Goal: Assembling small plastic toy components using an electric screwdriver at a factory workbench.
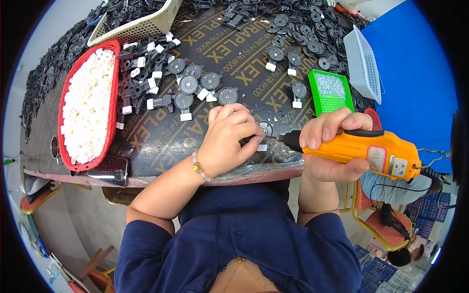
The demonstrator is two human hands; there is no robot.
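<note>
Two labels [376, 158] on orange screwdriver [339, 148]; gold lettering [220, 44] across tabletop [234, 61].

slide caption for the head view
Left hand steadies a small part while the right hand holds an orange power screwdriver.

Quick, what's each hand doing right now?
Left hand: fingers curled at a small black part with a round disc; can't tell if they grip it.
Right hand: closed, holding the orange electric screwdriver.
</note>
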